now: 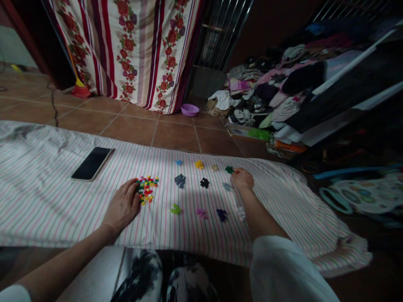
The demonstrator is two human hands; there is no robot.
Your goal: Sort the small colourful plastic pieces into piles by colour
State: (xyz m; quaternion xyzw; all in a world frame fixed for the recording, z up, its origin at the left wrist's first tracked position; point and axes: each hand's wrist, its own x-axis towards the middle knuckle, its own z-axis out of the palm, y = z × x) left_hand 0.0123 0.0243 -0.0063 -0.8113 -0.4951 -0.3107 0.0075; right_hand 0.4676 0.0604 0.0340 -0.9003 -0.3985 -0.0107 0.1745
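Observation:
My left hand lies on the striped cloth with its fingers stretched out, their tips touching a mixed pile of small coloured pieces. At the far right of the sorted piles, my right hand has its fingers pressed together at a dark green pile; whatever they hold is hidden. Between the hands sit single-colour piles: light blue, yellow, beige, dark grey, black, light grey, lime, pink, navy and white.
A phone lies on the striped cloth at the left. Beyond the cloth are a purple basin, a floral curtain and a broom. Clothes are heaped at the back right.

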